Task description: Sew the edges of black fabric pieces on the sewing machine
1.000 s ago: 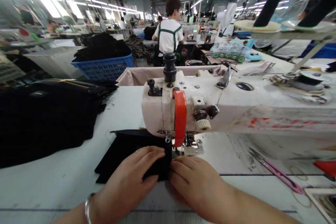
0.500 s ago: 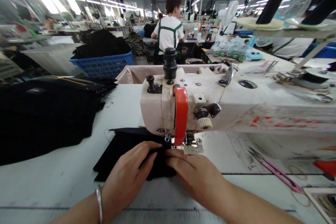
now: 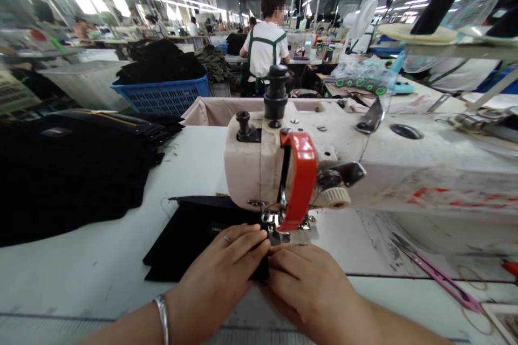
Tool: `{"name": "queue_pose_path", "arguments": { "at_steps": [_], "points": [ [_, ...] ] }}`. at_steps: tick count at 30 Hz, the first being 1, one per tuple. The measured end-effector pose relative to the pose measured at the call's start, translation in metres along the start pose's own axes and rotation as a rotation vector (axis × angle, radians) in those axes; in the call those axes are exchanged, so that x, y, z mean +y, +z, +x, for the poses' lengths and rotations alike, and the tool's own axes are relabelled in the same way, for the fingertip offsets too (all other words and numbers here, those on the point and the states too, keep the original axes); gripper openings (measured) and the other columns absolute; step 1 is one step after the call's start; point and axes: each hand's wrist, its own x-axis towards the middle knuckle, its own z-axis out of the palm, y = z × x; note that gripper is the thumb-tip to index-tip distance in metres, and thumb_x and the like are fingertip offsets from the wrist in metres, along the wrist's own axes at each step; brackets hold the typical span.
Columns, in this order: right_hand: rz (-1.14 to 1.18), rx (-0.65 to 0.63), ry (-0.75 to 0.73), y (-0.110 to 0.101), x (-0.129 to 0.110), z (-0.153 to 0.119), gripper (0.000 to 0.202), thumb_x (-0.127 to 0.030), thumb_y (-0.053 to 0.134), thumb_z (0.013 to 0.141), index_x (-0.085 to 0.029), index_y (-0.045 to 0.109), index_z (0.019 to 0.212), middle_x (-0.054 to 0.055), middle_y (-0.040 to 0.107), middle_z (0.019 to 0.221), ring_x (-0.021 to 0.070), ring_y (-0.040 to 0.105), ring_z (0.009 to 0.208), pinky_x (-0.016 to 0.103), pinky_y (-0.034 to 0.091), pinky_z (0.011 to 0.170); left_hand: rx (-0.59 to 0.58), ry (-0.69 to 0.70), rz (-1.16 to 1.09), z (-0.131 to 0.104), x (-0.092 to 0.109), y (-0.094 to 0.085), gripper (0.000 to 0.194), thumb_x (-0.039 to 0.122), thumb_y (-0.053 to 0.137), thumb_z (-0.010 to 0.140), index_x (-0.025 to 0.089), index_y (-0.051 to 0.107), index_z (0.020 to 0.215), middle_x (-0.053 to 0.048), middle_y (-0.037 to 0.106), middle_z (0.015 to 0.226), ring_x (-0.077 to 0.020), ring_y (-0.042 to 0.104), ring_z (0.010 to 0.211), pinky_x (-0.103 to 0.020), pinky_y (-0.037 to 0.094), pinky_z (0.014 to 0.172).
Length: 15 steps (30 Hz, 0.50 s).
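A black fabric panel (image 3: 182,237) lies flat on the white tabletop (image 3: 101,285), towards its near edge, with its right side at the foot of the sewing machine (image 3: 246,172). What shows of the panel is longer from left to right, so its long axis seems to run roughly along the tabletop's near edge; the hands cover the near right part. Its far edge lies nearly level, with a far left corner pointing left, and its left side slants down towards the tabletop's near left corner.

The left hand (image 3: 220,275) rests on the panel, fingers stretched towards the machine's foot; its thumb is hidden, so whether it pinches the cloth cannot be told. The right hand (image 3: 313,280) sits beside it at the panel's right side, fingers bent; its grasp cannot be told either.

A stack of black garments (image 3: 73,172) covers the tabletop's left edge. Pink-handled thread snips (image 3: 443,277) lie right of the right hand, pointing away and left.
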Motion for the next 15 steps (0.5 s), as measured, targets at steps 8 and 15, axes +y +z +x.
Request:
{"name": "queue_pose_path", "arguments": {
  "at_steps": [8,15],
  "points": [
    [0.027,0.006,-0.009,0.0,0.001,0.002,0.029,-0.017,0.041,0.1,-0.017,0.065,0.084,0.004,0.065,0.077,0.0175,0.061,0.08,0.029,0.051,0.071,-0.108,0.045,-0.002,0.0,-0.008,0.008,0.034,0.006,0.052,0.087,0.011,0.058,0.12,-0.008,0.065,0.122,-0.0226,0.053,0.12,-0.037,0.039,0.107],
    [0.042,-0.002,0.009,0.007,0.002,-0.002,0.022,-0.017,0.046,0.099,-0.019,0.066,0.089,0.003,0.067,0.081,0.0169,0.063,0.084,0.028,0.05,0.073,-0.028,0.0,-0.064,0.008,-0.015,0.006,0.04,-0.004,0.049,0.08,0.013,0.057,0.116,-0.008,0.066,0.116,-0.0212,0.057,0.114,-0.036,0.046,0.102]
  ]
}}
